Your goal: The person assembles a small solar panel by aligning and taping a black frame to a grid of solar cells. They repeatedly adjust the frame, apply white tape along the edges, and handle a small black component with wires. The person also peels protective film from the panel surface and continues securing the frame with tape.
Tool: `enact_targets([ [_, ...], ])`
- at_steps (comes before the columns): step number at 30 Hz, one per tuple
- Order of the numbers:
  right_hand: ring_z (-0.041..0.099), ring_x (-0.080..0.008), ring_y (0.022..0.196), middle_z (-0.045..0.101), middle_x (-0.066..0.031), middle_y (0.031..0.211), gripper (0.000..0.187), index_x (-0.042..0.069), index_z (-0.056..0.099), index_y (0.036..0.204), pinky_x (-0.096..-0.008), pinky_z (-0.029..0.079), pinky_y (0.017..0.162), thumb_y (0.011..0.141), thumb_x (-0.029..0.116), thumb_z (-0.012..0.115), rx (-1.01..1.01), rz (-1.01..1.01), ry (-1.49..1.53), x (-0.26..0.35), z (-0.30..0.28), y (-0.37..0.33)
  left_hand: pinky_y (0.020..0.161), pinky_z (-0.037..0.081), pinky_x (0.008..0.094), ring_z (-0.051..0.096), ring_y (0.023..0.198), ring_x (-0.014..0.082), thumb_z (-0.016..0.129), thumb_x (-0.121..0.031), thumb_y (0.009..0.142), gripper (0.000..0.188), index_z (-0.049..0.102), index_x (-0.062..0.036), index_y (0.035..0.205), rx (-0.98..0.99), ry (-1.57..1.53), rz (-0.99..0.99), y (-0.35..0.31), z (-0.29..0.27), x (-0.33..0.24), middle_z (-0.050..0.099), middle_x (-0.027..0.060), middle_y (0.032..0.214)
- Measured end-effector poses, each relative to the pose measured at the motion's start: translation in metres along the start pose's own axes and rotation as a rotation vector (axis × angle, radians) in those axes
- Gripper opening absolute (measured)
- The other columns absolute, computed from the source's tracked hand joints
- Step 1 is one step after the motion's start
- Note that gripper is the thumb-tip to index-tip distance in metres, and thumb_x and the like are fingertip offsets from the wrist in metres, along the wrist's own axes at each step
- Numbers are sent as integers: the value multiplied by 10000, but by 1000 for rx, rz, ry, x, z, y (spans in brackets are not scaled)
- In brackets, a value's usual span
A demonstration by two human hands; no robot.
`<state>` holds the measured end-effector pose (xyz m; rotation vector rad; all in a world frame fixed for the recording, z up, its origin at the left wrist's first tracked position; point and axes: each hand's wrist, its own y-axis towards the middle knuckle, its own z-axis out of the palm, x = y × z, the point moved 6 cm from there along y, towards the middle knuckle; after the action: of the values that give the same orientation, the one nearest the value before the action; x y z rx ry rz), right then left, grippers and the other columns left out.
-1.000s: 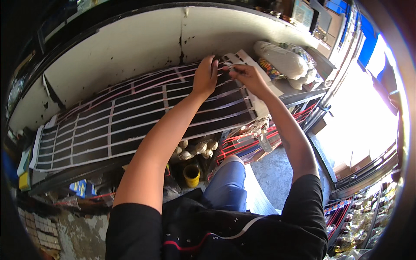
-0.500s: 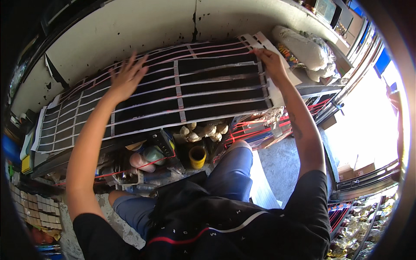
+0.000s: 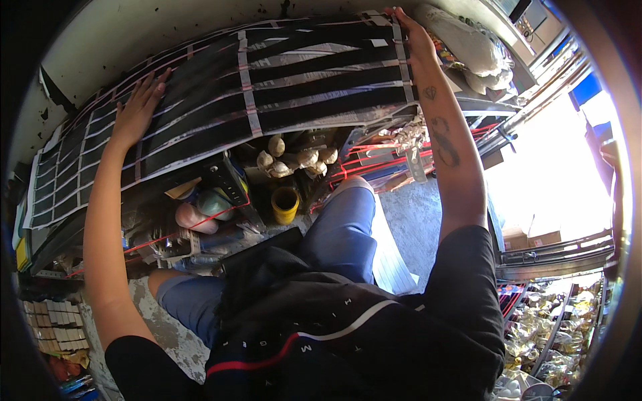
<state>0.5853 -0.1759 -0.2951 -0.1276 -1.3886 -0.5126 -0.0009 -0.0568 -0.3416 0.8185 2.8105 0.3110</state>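
A long sheet of black panels divided by pale strips [image 3: 200,100] lies over a shelf top against the wall, with other sheets of the same pattern under it. My left hand [image 3: 138,110] rests on its left part, fingers stretched out and apart, holding nothing. At the far right end, my right hand [image 3: 414,37] grips the edge of the sheet, its fingertips partly hidden at the corner. Across the right half the surface looks wavy, and the pale strips show wider there.
Below the shelf top are a yellow cup-like container [image 3: 285,204], pale bulb-shaped bundles [image 3: 301,160] and a pink rounded object [image 3: 196,218]. Red cords [image 3: 374,150] cross the rack. A white wrapped bundle [image 3: 461,43] lies at the right, near a bright doorway [image 3: 542,180].
My right hand has moved farther away with the sheet's right end. My left hand has moved left and slightly down over the sheet. The whole view has shifted a little.
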Motion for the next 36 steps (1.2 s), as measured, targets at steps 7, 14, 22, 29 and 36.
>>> enact_targets([
  [7, 615, -207, 980, 623, -85, 1038, 334, 45, 563, 1242, -354, 509, 864, 927, 130, 635, -418, -213, 124, 115, -153, -123, 1108, 38, 736, 150, 1505, 304, 157, -794, 900, 697, 261, -473, 1511, 0, 21, -92, -7, 0, 39, 181, 0, 1635],
  [14, 619, -138, 810, 632, -57, 880, 227, -17, 651, 1108, -292, 506, 726, 954, 142, 601, -99, -411, -756, 104, -41, -170, 1103, 15, 741, 160, 1503, 301, 211, -774, 913, 670, 285, -469, 1505, 6, 2, -77, -7, -10, 21, 191, -7, 1633],
  [22, 644, -98, 723, 676, -34, 731, 258, 36, 573, 725, -257, 499, 640, 858, 174, 745, 234, -428, -847, 44, 61, -73, 1143, 87, 687, 361, 1428, 241, 561, -438, 960, 445, 549, -286, 1378, -362, -34, 383, -16, -50, -121, 422, -11, 1523],
  [29, 642, -179, 938, 640, -79, 986, 216, 20, 578, 962, -319, 534, 767, 813, -135, 556, 430, -262, -643, 2, 96, -42, 1121, 80, 724, 210, 1485, 316, 354, -499, 1020, 551, 403, -204, 1483, -104, -65, 491, 53, 4, -279, 206, 68, 1621],
  [36, 672, -164, 850, 686, -106, 949, 185, 14, 646, 1020, -312, 519, 768, 849, -43, 607, 357, -404, -1006, 13, 98, -60, 1126, 87, 724, 136, 1506, 290, 185, -543, 1028, 600, 219, -271, 1562, 142, -78, 372, 86, 45, -284, 145, 24, 1640],
])
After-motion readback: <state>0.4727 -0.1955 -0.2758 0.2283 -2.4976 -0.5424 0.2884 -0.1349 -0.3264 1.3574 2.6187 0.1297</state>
